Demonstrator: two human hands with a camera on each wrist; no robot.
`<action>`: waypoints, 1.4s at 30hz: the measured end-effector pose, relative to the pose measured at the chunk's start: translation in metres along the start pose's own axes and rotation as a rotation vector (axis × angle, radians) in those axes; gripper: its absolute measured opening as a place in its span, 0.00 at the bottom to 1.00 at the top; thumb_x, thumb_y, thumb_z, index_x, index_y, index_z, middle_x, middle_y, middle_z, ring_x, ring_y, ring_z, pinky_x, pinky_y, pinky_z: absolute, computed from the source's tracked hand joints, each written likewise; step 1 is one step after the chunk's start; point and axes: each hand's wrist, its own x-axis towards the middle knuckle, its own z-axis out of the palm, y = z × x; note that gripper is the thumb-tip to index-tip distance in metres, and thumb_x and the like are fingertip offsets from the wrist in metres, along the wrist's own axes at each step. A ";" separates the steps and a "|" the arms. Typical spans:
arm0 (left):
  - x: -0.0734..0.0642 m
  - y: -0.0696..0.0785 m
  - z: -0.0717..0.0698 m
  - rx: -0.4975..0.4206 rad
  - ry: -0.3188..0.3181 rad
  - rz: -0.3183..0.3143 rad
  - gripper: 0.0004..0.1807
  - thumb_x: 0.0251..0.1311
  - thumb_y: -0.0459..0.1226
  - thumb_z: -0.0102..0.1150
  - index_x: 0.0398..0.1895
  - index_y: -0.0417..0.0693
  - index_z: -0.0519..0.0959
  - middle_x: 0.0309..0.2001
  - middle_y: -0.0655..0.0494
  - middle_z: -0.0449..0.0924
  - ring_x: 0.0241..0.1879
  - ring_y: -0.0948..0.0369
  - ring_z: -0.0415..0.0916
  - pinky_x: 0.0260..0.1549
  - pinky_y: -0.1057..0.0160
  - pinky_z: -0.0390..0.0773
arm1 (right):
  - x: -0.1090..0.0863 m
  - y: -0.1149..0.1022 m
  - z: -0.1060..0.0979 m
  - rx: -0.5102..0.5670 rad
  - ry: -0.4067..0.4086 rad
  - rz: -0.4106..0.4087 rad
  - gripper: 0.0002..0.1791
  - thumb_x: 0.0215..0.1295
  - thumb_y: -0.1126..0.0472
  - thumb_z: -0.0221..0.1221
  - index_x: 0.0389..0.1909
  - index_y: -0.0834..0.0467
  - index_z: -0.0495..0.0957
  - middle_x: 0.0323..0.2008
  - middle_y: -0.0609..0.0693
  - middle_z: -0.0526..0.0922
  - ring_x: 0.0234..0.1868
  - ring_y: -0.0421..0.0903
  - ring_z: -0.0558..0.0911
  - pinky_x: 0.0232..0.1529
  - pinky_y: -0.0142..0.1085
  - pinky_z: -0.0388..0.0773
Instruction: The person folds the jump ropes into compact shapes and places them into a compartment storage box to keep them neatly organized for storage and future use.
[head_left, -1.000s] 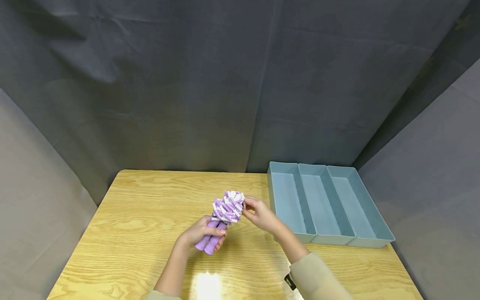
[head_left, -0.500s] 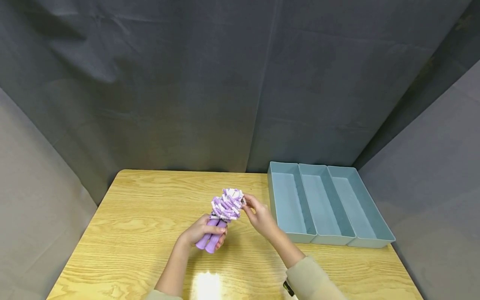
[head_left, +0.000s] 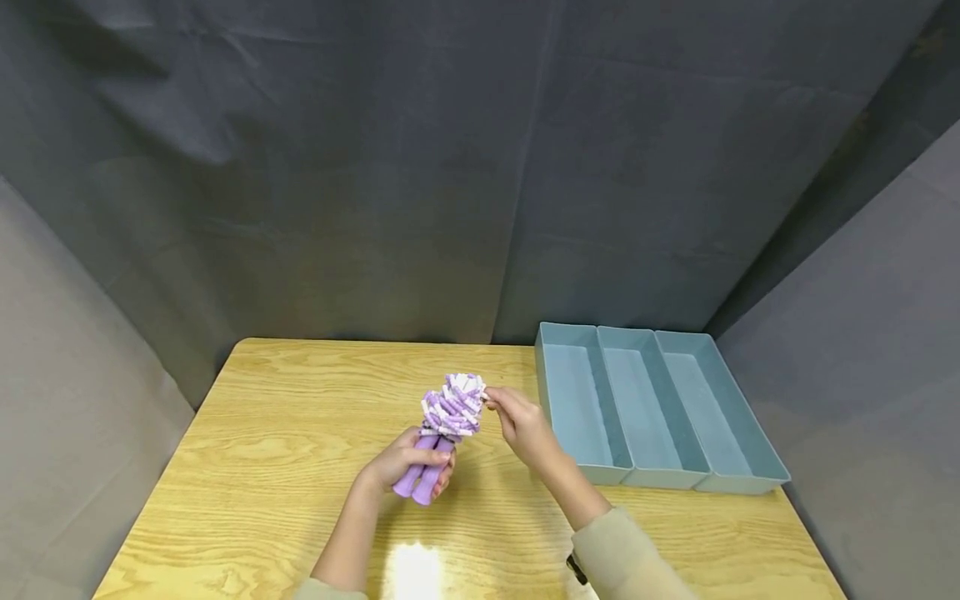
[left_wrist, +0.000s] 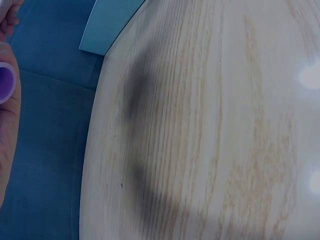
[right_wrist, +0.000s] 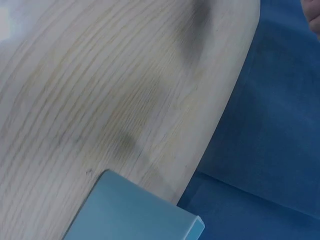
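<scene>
A beaded jump rope [head_left: 453, 407] in purple and white is gathered into a thick bundle, its two purple handles [head_left: 423, 479] side by side. Around the handles, just below the bundle, my left hand [head_left: 401, 462] keeps its grip, holding the rope above the table. The fingers of my right hand [head_left: 525, 429] pinch at the bundle's upper right edge; the bit between the fingertips is mostly hidden. In the left wrist view the hollow end of one handle [left_wrist: 6, 84] shows at the left border beside the hand. Only a sliver of hand [right_wrist: 314, 15] appears in the right wrist view.
On the right of the wooden table [head_left: 300, 433] stands a blue-grey tray [head_left: 667, 481] with three long compartments. Its near left corner lies close to my right forearm. Dark cloth [head_left: 375, 208] hangs behind the table, with lighter grey panels at both sides.
The rope bundle has risen slightly in my left hand's grip. My right hand has turned a little at the bundle's upper right edge, and its sleeve has shifted left.
</scene>
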 end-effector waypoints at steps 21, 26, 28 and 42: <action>0.004 -0.013 -0.012 0.029 0.040 -0.030 0.09 0.60 0.26 0.40 0.29 0.40 0.71 0.22 0.53 0.76 0.18 0.62 0.75 0.19 0.66 0.78 | 0.023 -0.032 -0.014 0.535 0.120 0.518 0.06 0.53 0.78 0.58 0.32 0.76 0.78 0.33 0.68 0.78 0.32 0.49 0.80 0.35 0.26 0.79; 0.004 -0.012 -0.010 0.042 0.053 -0.039 0.09 0.60 0.25 0.40 0.29 0.41 0.71 0.22 0.53 0.75 0.19 0.62 0.75 0.20 0.66 0.78 | 0.017 -0.025 -0.011 0.632 0.103 0.611 0.08 0.54 0.77 0.57 0.36 0.77 0.77 0.35 0.70 0.76 0.36 0.44 0.79 0.37 0.23 0.77; 0.005 -0.011 -0.009 0.054 0.063 -0.041 0.08 0.61 0.25 0.41 0.29 0.41 0.71 0.21 0.52 0.75 0.19 0.62 0.75 0.20 0.66 0.78 | 0.016 -0.023 -0.010 0.665 0.105 0.687 0.09 0.55 0.76 0.58 0.37 0.77 0.77 0.37 0.70 0.76 0.37 0.42 0.79 0.38 0.24 0.77; 0.006 -0.008 -0.004 0.198 0.157 -0.111 0.04 0.58 0.30 0.52 0.27 0.38 0.70 0.19 0.49 0.74 0.18 0.60 0.74 0.19 0.64 0.78 | 0.032 -0.027 -0.020 0.689 0.049 1.210 0.11 0.59 0.70 0.55 0.38 0.74 0.76 0.31 0.54 0.81 0.35 0.51 0.82 0.46 0.36 0.78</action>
